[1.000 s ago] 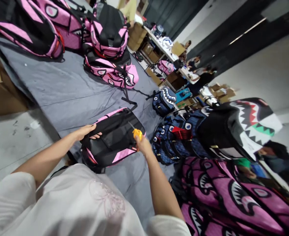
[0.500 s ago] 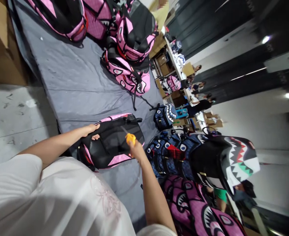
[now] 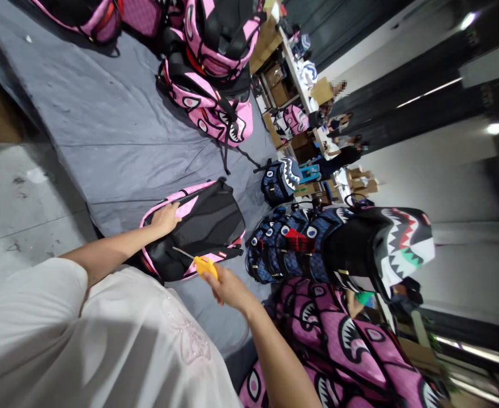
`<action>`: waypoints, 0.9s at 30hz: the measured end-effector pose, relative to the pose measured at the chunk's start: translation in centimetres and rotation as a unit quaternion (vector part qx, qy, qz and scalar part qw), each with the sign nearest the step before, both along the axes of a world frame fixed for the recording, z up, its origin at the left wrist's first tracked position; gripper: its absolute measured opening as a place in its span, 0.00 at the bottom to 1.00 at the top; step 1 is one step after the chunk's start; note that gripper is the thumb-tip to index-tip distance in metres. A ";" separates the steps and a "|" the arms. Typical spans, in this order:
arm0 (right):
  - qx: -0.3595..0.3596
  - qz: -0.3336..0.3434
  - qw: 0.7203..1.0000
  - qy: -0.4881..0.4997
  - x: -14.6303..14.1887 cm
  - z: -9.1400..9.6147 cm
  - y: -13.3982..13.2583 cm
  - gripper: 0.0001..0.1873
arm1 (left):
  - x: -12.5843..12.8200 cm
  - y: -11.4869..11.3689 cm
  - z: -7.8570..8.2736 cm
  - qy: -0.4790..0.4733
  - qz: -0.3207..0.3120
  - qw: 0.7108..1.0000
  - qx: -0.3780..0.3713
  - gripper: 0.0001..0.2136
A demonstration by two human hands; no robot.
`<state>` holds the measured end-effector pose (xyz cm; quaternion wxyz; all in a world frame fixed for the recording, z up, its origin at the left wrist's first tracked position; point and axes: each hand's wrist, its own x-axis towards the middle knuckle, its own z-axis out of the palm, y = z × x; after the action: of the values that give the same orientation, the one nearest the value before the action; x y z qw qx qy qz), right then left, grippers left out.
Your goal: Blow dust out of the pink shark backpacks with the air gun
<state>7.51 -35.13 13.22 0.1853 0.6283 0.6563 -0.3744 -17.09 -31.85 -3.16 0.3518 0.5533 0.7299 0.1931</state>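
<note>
A black backpack [image 3: 209, 218] with pink edging lies on the grey cloth in front of me, its padded back and straps facing up. My left hand [image 3: 165, 220] is closed on a shoulder strap with a pink patch, over the far side of the bag. My right hand [image 3: 227, 289] grips a yellow air blow gun [image 3: 205, 266] at the near edge. The gun's thin metal nozzle points left over the lower part of the backpack, close to its surface. The fingertips of my left hand are partly hidden.
Pink shark-face backpacks [image 3: 219, 107] are heaped on the grey cloth [image 3: 83, 107] farther up. On the right stand a row of blue backpacks [image 3: 270, 243] and a pile of pink backpacks [image 3: 329, 323]. Shelves with cardboard boxes [image 3: 277, 82] and several people are beyond.
My right hand has brought the air blow gun down and left toward the near side of the backpack. My left hand has shifted right, and the strap's pink patch now shows.
</note>
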 end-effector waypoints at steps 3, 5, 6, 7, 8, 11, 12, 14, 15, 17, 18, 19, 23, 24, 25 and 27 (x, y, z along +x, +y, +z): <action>0.095 -0.063 0.977 -0.179 2.4 0.7 2.3 0.21 | 0.7 0.4 0.8 0.062 -0.007 0.998 0.033 0.27; 0.142 -0.093 0.952 -0.254 4.4 1.2 3.7 0.21 | 1.7 -0.7 2.1 0.095 -0.037 0.989 0.107 0.29; 0.129 -0.090 0.953 -0.258 5.3 1.3 3.7 0.21 | 2.5 -1.6 2.9 0.096 -0.069 0.983 0.142 0.30; 0.091 -0.077 0.966 -0.231 5.9 1.3 3.3 0.20 | 3.5 -2.8 3.7 0.085 -0.114 0.976 0.166 0.29; 0.039 -0.061 0.980 -0.187 6.3 1.4 2.7 0.20 | 4.6 -4.2 4.4 0.068 -0.170 0.967 0.176 0.28; -0.027 -0.047 0.995 -0.086 7.2 2.0 0.5 0.18 | 8.2 -8.2 5.0 0.053 -0.335 0.932 0.129 0.36; 0.015 -0.060 0.993 -0.104 7.6 2.4 0.1 0.17 | 9.2 -9.1 4.7 0.070 -0.369 0.922 0.099 0.40; 0.119 -0.086 0.974 -0.172 8.8 3.3 -0.4 0.14 | 10.3 -10.1 3.6 0.108 -0.394 0.911 0.056 0.43; 0.145 -0.096 0.968 -0.179 9.4 3.7 -0.9 0.14 | 10.5 -10.2 3.0 0.114 -0.388 0.913 0.050 0.41; 0.111 -0.109 0.980 -0.121 10.5 3.9 -3.0 0.14 | 10.3 -9.9 1.9 0.086 -0.349 0.931 0.060 0.32; 0.063 -0.117 0.989 -0.064 10.7 3.8 -4.5 0.15 | 9.9 -9.6 1.5 0.052 -0.318 0.944 0.068 0.28; 0.009 -0.124 0.992 -0.002 10.8 3.4 -6.3 0.17 | 9.5 -9.2 1.2 0.004 -0.281 0.957 0.073 0.24; -0.167 -0.140 0.959 0.181 10.7 1.4 -12.1 0.24 | 6.9 -7.5 0.4 -0.267 -0.065 0.960 -0.043 0.18; -0.174 -0.143 0.954 0.199 11.0 1.0 -12.5 0.25 | 6.2 -7.1 0.4 -0.332 -0.014 0.937 -0.110 0.17; -0.159 -0.153 0.954 0.202 11.3 0.7 -12.3 0.26 | 5.7 -6.7 0.4 -0.380 0.026 0.907 -0.177 0.17; -0.054 -0.191 0.965 0.170 12.2 0.4 -11.0 0.26 | 5.3 -6.3 0.7 -0.424 0.063 0.862 -0.273 0.18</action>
<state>19.70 -46.17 13.59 0.0293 0.6579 0.5253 -0.5389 -11.76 -38.15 -2.43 0.7509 0.2530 0.5674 0.2239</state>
